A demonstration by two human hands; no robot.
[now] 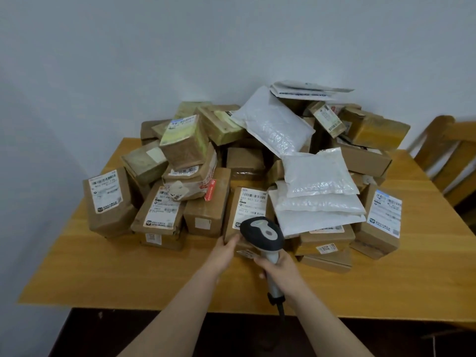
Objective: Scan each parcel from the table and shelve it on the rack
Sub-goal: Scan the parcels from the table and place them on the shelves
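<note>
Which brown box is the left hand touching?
The front-centre box with the white label, behind the scanner; only its near corner meets the left hand.

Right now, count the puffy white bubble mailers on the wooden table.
4. One puffy white bubble mailer leans high at centre; three lie stacked front right: top, middle, bottom. The flat pale envelopes on top are not counted; more may be hidden.

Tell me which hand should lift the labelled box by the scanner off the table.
Left. The left hand holds the near corner of the brown cardboard box with the white label, while the right hand has its grip on the grey and black handheld scanner, so it is not free.
</note>
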